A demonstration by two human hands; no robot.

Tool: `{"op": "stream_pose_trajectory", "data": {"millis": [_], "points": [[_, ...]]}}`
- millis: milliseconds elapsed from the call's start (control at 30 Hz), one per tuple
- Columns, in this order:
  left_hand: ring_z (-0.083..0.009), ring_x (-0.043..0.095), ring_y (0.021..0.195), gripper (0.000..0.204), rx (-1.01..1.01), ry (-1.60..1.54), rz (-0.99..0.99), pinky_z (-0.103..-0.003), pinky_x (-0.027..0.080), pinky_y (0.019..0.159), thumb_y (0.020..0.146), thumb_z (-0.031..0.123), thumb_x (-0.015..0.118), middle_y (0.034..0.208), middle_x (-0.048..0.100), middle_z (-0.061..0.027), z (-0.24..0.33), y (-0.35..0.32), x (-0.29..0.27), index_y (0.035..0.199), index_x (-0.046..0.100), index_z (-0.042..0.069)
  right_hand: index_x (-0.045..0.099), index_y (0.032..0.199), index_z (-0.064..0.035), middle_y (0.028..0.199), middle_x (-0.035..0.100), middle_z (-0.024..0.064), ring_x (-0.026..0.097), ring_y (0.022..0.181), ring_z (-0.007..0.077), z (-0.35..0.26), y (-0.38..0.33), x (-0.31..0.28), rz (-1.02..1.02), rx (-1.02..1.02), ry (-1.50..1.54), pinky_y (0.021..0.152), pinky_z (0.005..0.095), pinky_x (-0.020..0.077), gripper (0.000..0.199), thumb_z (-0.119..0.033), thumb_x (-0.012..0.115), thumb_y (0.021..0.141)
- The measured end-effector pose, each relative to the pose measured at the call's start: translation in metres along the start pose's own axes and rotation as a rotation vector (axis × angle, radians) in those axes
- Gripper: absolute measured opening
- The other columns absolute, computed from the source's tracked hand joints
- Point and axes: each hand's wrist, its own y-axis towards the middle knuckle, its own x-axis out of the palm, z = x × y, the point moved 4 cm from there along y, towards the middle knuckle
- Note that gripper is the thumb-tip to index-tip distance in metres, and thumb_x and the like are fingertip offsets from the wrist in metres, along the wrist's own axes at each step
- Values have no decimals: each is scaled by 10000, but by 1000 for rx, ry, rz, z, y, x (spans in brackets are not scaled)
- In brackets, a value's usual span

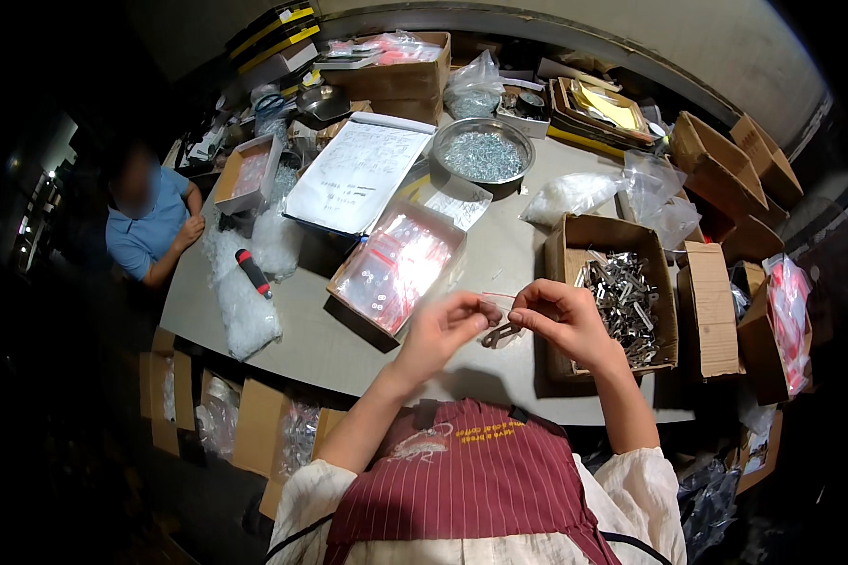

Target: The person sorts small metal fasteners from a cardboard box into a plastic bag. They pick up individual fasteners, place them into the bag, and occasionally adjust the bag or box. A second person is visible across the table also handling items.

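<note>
Over the front of the table, my left hand (446, 331) and my right hand (567, 323) face each other with fingers pinched. Between them is a small clear plastic bag (500, 297) with a red line along its top edge; both hands grip it. Just below the fingertips lie small metal pieces (501, 335); whether they are inside the bag or under it I cannot tell. Right of my right hand stands a cardboard box (556, 254) full of shiny metal clips (622, 301). Left of my left hand, another box (347, 303) holds flat red-edged plastic bags (391, 268).
Farther back are a round metal bowl (433, 151) of small screws and a clipboard with written sheets (358, 174). A red-and-black screwdriver (253, 273) lies on clear plastic bags (240, 315). Open cartons (716, 165) crowd the right side. A person in blue (151, 226) sits at far left.
</note>
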Motion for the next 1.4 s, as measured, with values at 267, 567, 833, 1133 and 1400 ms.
{"op": "stream_pose_trajectory", "data": {"millis": [267, 567, 833, 1133, 1400], "points": [[-96, 672, 811, 93, 127, 173, 146, -248, 537, 731, 957, 68, 634, 889, 719, -65, 23, 4, -6, 999, 629, -15, 629, 1044, 13, 937, 666, 27, 605, 864, 64, -3, 6, 17, 66, -31, 125, 741, 225, 502, 177, -116, 718, 962], [-79, 633, 746, 48, 188, 317, 198, -237, 499, 680, 907, 45, 644, 777, 671, -28, 36, -7, -9, 909, 634, -2, 599, 998, 22, 836, 648, 100, 612, 780, 148, -13, 22, 44, -23, -134, -108, 651, 329, 502, 228, -198, 653, 983], [-157, 655, 822, 113, 72, -241, 335, -318, 523, 789, 901, 157, 597, 839, 687, -77, 24, -34, -61, 898, 621, 46, 585, 895, 2, 777, 583, -14, 530, 727, 75, -23, 56, 75, -140, -33, 75, 665, 263, 471, 180, -169, 644, 902], [-305, 655, 1025, 199, 150, -1027, 332, -481, 519, 1037, 963, 145, 513, 1012, 666, -159, -15, -108, -149, 923, 591, -34, 624, 828, -41, 730, 600, 1, 589, 691, 84, 26, 142, 172, -217, 32, 482, 668, 258, 480, 230, -212, 710, 956], [-321, 606, 1059, 241, 250, -1128, 799, -477, 477, 1074, 1003, 132, 444, 1052, 646, -164, -59, -224, -224, 881, 581, -23, 576, 999, 31, 948, 656, 236, 675, 867, 436, 149, 193, 224, -6, -306, -928, 765, 495, 550, 363, -213, 751, 794]]}}
